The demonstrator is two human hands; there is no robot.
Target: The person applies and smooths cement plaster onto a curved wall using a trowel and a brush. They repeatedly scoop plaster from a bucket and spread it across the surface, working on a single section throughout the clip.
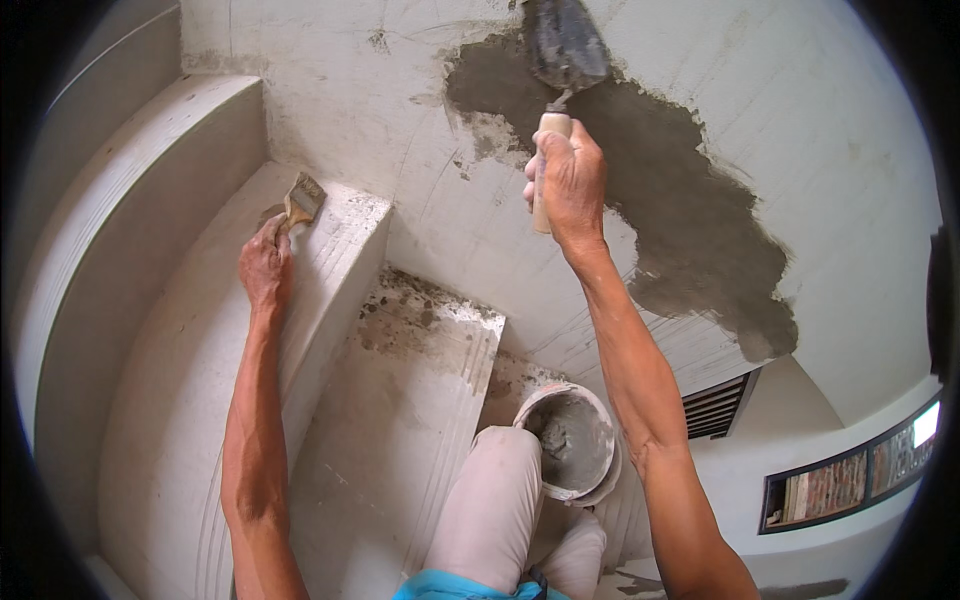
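My right hand [570, 180] is closed around the pale wooden handle of a trowel [566, 48]. The trowel's dark, smeared blade lies over a patch of wet grey plaster [680, 220] on the pale wall; whether it presses on the wall is hard to judge. To the left, my left hand [266, 262] grips a flat paintbrush [304, 200] by its handle, its bristles pointing up and away, low over a stair tread. Beside my knee stands a bucket [570, 440] holding grey wet mortar.
Concrete steps [400, 400] climb to the left, their edges grooved and spotted with mortar. My bent leg [490, 500] in pale trousers is next to the bucket. A dark slatted vent [716, 406] and a dark-framed window [850, 480] sit at the lower right.
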